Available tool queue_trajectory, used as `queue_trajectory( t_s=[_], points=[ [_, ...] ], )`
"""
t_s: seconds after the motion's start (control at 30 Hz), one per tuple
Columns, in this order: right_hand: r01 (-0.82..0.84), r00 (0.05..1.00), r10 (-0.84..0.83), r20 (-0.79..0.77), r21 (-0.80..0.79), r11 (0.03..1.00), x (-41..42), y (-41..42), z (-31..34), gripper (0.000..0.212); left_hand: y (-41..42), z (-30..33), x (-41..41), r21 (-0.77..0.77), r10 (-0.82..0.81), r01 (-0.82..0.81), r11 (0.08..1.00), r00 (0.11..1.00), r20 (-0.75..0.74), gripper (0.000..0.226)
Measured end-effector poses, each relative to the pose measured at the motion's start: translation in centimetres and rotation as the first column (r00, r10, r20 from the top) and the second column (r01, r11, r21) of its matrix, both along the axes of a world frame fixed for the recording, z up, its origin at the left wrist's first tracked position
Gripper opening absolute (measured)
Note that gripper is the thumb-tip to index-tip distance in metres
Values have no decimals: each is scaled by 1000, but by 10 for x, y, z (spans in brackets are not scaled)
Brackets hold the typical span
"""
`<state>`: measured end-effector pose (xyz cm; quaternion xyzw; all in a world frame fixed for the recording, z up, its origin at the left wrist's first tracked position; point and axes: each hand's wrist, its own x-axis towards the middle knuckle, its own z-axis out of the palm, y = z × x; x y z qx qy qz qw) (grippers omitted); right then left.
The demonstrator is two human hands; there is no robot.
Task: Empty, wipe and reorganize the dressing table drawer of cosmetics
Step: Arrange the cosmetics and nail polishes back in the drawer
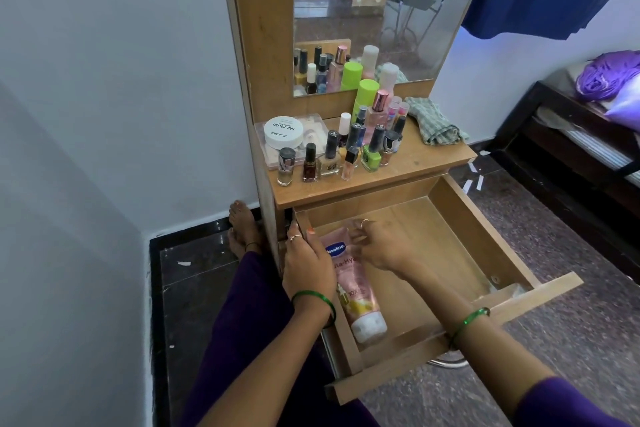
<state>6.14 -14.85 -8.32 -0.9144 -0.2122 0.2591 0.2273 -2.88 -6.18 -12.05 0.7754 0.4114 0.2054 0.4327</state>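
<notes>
The wooden drawer [440,246] of the dressing table is pulled out, and most of its floor is bare. A pink Vaseline tube [360,302] lies along the drawer's left wall with its white cap toward me. My left hand [308,263] rests over the left wall, thumb against the tube's upper part. The fingers of my right hand [379,248] curl around the tube's flat far end. Several nail polish bottles [332,156], a white nail polish remover tub [283,132] and spray bottles [367,97] stand on the tabletop [415,159].
A green checked cloth [433,121] lies at the tabletop's right, below the mirror [381,10]. A clear plastic box [311,125] sits under the white tub. My leg and foot [242,222] lie left of the table by the wall. A bed [588,135] stands at right.
</notes>
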Motion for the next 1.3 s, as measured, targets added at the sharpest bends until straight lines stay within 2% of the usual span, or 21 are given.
queue_trajectory(
  t_s=[0.17,0.27,0.47,0.53,0.6,0.67,0.73,0.8,0.93,1.03,1.13,1.2,1.3],
  points=[
    [-38,995,45,93,-76,996,-1,1,-3,35,1,-1,0,7,-3,3,1000,1000,8,38],
    [-113,971,144,193,-158,981,-4,2,-2,38,0,-1,0,17,-2,2,1000,1000,-2,40],
    [-235,951,278,134,-272,933,-9,2,-16,38,1,-2,0,23,4,-4,1000,1000,-14,41],
    [-285,935,330,127,-281,916,-11,-1,-14,45,1,-3,0,16,5,-4,1000,1000,-14,41],
    [-283,935,325,140,-253,925,-11,-3,-12,42,1,-5,0,21,5,-5,1000,1000,-11,41],
    [-227,938,271,216,-206,952,-8,-5,-5,31,1,-5,1,26,1,-1,1000,1000,-4,40],
    [-191,937,213,276,-105,976,-6,-8,14,24,1,-4,1,25,2,-2,1000,1000,0,38],
    [-176,940,155,302,43,983,-7,-8,44,26,0,-4,1,21,7,-7,1000,1000,9,35],
    [-173,893,64,446,208,963,-3,5,108,18,-1,-5,1,16,14,-14,1000,1000,-10,37],
    [-207,809,-24,588,323,924,9,21,145,16,-1,-4,0,22,12,-12,1000,1000,-6,39],
    [-224,770,-117,627,437,871,26,40,169,12,-1,-1,-1,17,6,-6,1000,1000,-6,38],
    [-179,750,-173,639,448,876,47,47,176,11,-1,0,-2,24,2,-2,1000,1000,-3,38],
    [-71,722,-176,669,325,943,83,45,175,18,-2,0,-3,31,8,-8,1000,1000,10,41]
  ],
)
